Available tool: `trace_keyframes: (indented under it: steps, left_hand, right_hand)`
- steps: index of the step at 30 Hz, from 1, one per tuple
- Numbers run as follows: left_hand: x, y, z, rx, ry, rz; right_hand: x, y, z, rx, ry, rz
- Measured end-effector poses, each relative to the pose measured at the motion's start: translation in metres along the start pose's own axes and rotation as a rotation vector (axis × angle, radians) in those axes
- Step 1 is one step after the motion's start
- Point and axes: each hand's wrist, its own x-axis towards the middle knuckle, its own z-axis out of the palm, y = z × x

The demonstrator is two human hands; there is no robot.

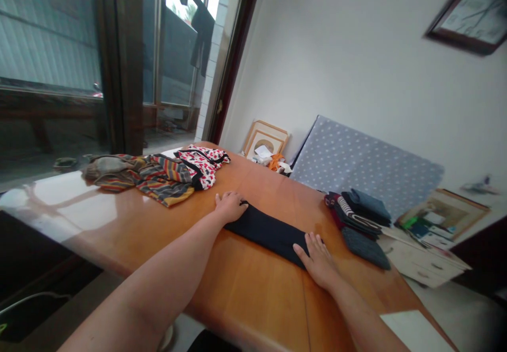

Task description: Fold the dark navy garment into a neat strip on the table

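Note:
A dark navy folded garment (269,231) lies as a long flat strip on the wooden table. My left hand (230,207) rests at its left end, fingers spread over the edge and the tabletop. Part of the thumb side is hard to make out against the dark cloth. At the strip's other end, my right hand (318,259) lies flat with its fingers stretched out, touching the cloth.
The wooden table (245,281) bears a striped garment (162,175) and a red-white-black patterned one (206,163) at far left. A stack of folded clothes (358,209) sits right, beside a folded dark grey piece (365,247). A white sheet (414,331) lies near the right edge.

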Motion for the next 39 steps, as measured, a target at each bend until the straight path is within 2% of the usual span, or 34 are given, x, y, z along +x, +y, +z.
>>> trace_keyframes:
  steps: [7,12,18,26,31,33,35,39]
  left_hand:
    - [0.009,0.003,-0.001,-0.088,-0.031,0.037]
    - [0.014,-0.001,0.002,-0.11,-0.06,-0.022]
    - [0.003,0.003,0.001,-0.044,-0.048,-0.038]
    - [-0.009,0.017,-0.004,0.048,-0.035,-0.026]
    - [-0.016,0.023,-0.006,0.112,0.021,-0.022]
    - [-0.02,0.03,-0.007,0.147,0.085,0.049]
    - [-0.024,0.038,-0.007,0.163,0.12,0.212]
    - [-0.031,0.05,-0.002,0.099,0.009,0.577]
  right_hand:
    - [0.002,0.002,0.002,-0.003,-0.014,0.001]
    - [0.001,0.003,0.001,-0.006,-0.013,0.002]
    - [0.002,0.002,-0.001,0.012,-0.026,0.0]
    - [0.006,-0.001,-0.017,0.125,-0.128,0.018]
    - [0.006,-0.011,-0.027,0.121,-0.068,-0.006]
    - [0.007,-0.021,-0.031,0.145,-0.009,-0.041]
    - [0.008,-0.034,-0.034,0.18,0.043,-0.097]
    - [0.01,-0.066,-0.039,0.21,0.072,-0.222]
